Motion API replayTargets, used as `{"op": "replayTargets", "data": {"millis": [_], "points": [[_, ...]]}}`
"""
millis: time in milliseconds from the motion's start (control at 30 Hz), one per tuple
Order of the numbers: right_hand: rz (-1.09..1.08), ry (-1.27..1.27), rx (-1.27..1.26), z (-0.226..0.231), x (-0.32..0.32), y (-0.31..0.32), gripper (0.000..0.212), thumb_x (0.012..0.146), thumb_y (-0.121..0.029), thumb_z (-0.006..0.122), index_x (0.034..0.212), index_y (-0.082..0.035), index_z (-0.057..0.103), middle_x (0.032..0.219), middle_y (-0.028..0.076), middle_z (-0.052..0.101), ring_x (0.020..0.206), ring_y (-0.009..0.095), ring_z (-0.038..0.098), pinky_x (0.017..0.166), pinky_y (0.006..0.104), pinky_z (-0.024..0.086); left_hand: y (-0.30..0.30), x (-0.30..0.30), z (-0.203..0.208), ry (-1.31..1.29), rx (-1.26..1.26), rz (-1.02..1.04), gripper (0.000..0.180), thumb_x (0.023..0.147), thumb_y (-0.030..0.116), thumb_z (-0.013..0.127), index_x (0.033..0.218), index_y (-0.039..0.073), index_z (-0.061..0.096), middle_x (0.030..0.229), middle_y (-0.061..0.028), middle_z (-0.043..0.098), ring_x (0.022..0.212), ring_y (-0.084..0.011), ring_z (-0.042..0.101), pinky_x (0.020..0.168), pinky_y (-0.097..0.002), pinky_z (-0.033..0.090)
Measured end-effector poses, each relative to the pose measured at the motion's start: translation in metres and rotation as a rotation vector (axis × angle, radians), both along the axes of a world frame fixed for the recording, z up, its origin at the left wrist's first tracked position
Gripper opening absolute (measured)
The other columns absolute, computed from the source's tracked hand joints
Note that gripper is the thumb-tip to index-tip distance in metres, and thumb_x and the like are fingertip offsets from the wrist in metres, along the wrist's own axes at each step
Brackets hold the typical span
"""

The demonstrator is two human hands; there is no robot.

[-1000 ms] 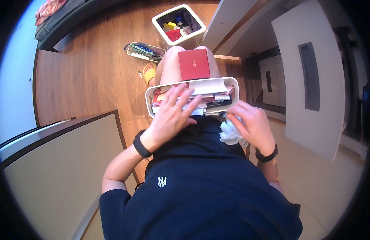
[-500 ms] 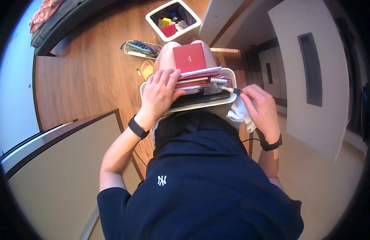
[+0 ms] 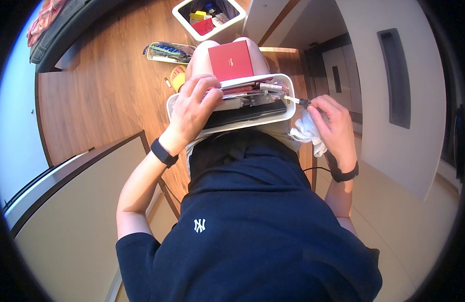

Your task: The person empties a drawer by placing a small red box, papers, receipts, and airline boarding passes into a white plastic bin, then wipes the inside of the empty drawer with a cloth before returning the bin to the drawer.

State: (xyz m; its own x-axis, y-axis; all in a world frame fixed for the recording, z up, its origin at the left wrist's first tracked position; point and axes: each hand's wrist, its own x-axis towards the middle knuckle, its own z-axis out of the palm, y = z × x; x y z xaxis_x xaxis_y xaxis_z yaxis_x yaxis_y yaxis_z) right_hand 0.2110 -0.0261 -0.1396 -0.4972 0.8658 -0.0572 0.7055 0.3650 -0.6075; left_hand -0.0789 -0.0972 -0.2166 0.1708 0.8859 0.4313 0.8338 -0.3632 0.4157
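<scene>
On my lap sits a white rectangular bin (image 3: 231, 127) packed with flat items. My left hand (image 3: 194, 105) has its fingers curled over the left end of an upright stack of red and pale flat packets (image 3: 240, 90). Between thumb and fingers, my right hand (image 3: 337, 128) pinches a small thin stick with a black end and a pale tip (image 3: 297, 101), just over the bin's right rim. A crumpled white cloth (image 3: 308, 132) hangs under that hand; whether it is held is unclear. A black flat case (image 3: 247, 116) lies along the bin's near side.
A red square box (image 3: 230, 61) rests on my thighs beyond the bin. Past my knees stands a white-rimmed trash bin (image 3: 184, 22) with mixed waste. A small tray of pouches (image 3: 169, 52) sits on the wooden floor. A pale door panel (image 3: 388, 100) rises at the right.
The view has shifted slightly, so the bin appears higher and further left. My left fingers have curled more over the packets. The right hand has drawn the stick slightly away from them.
</scene>
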Motion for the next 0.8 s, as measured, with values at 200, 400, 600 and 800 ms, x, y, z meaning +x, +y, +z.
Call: {"op": "replayTargets", "data": {"millis": [200,400,600,800], "points": [[0.172,-0.138,-0.024,-0.01,-0.005,0.0,0.012,0.082,-0.016,0.06,0.078,-0.005,0.057,0.075,0.011,0.052,0.068,0.033,0.057,0.059,0.0407,0.043,-0.004,-0.004,0.005,0.081,-0.007,-0.117,0.013,0.07,0.007,0.064,0.082,0.011,0.059,0.104,-0.005,0.056,0.106,-0.026,0.054,0.079,-0.035,0.05],[0.159,-0.257,0.167,-0.025,-0.027,0.008,0.009,0.082,-0.016,0.059,0.08,-0.007,0.059,0.077,0.012,0.055,0.066,0.033,0.059,0.058,0.0427,0.047,-0.012,-0.002,0.014,0.171,-0.176,-0.291,0.032,0.064,0.014,0.071,0.095,0.01,0.064,0.114,-0.0079,0.052,0.116,-0.0288,0.048,0.094,-0.0418,0.045],[0.079,-0.231,0.212,-0.033,-0.034,0.01,0.01,0.084,-0.018,0.058,0.082,-0.008,0.059,0.077,0.012,0.057,0.065,0.033,0.06,0.058,0.0426,0.047,-0.016,0.001,0.021,0.113,-0.303,-0.236,0.053,0.06,0.032,0.08,0.105,0.009,0.061,0.124,-0.0112,0.044,0.124,-0.0343,0.039,0.101,-0.0493,0.039],[0.086,-0.234,0.193,-0.032,-0.033,0.008,0.01,0.085,-0.018,0.058,0.082,-0.008,0.059,0.078,0.011,0.057,0.065,0.033,0.06,0.058,0.0428,0.047,-0.018,0.003,0.016,0.173,-0.293,-0.192,0.052,0.057,0.024,0.083,0.101,0.008,0.061,0.127,-0.0115,0.043,0.128,-0.0372,0.034,0.105,-0.0519,0.035]]}}
